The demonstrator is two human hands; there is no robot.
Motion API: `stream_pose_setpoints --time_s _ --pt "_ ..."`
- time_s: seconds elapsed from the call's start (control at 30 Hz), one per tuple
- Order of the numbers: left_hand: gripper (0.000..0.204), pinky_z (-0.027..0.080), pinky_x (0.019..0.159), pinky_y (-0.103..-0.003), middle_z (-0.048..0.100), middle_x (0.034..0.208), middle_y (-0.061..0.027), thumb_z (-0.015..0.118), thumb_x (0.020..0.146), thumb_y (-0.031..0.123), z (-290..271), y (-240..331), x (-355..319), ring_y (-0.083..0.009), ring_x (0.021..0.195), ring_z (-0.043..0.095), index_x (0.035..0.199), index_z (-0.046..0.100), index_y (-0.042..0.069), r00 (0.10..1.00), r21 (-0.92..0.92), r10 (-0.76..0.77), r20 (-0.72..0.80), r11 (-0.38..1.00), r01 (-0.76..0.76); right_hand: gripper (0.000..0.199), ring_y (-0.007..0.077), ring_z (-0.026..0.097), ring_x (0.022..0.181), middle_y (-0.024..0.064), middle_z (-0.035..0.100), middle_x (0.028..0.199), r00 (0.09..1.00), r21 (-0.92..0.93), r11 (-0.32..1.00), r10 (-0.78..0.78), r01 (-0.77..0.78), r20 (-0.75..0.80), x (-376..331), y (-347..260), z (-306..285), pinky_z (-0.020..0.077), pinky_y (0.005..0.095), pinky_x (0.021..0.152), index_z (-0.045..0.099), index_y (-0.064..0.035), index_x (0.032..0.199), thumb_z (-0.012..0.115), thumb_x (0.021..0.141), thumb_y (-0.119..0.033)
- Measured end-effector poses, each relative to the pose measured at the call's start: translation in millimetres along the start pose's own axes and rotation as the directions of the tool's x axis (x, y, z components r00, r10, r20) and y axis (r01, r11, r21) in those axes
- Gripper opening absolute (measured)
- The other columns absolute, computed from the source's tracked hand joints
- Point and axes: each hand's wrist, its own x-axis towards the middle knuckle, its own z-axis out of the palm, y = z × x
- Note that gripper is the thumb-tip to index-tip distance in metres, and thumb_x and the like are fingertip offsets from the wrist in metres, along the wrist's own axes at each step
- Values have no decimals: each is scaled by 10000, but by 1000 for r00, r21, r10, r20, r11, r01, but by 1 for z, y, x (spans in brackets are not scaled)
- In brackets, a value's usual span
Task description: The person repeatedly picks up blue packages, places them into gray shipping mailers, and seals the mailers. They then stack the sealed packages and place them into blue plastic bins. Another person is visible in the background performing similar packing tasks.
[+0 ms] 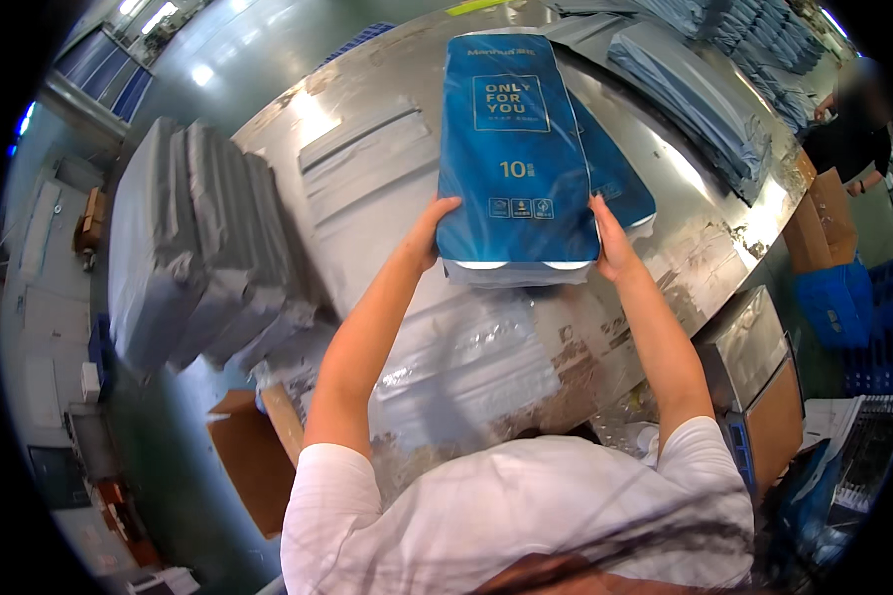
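A long blue package (511, 164) with pale printing and small square icons lies before me on the metal table. My left hand (433, 228) grips its left edge near the close end, the thumb on top and the fingers hidden beneath. At the opposite edge my right hand (612, 240) holds it the same way. White and greyish layers show under the package's near end. Partly beneath it, to the right, a second blue package (620, 188) lies at a slant.
Stacked grey plastic bundles (193, 238) stand at the table's left edge. More grey bundles (690, 104) lie at the far right, near another person (853, 124). Flat grey sheets (367, 159) rest on the metal table (754, 233). Open cardboard boxes (248, 466) stand below.
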Motion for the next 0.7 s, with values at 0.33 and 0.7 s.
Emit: stream_pose_setpoints --time_s 0.33,0.7 --pt "1049 231 1019 -365 195 1381 -166 702 652 287 -12 -151 -266 -275 1265 230 1385 -22 84 967 312 255 19 917 -248 566 251 544 976 137 547 1111 923 82 921 384 -381 -33 -136 130 56 440 384 863 467 -19 1175 598 764 -386" --pt "232 415 807 -360 570 950 -173 539 805 169 -83 -238 -319 -295 915 541 962 563 0 820 880 539 -191 465 -101 898 233 282 1241 137 268 1358 890 -280 873 442 -399 110 -272 216 33 257 358 1006 74 -56 1380 656 713 -210"
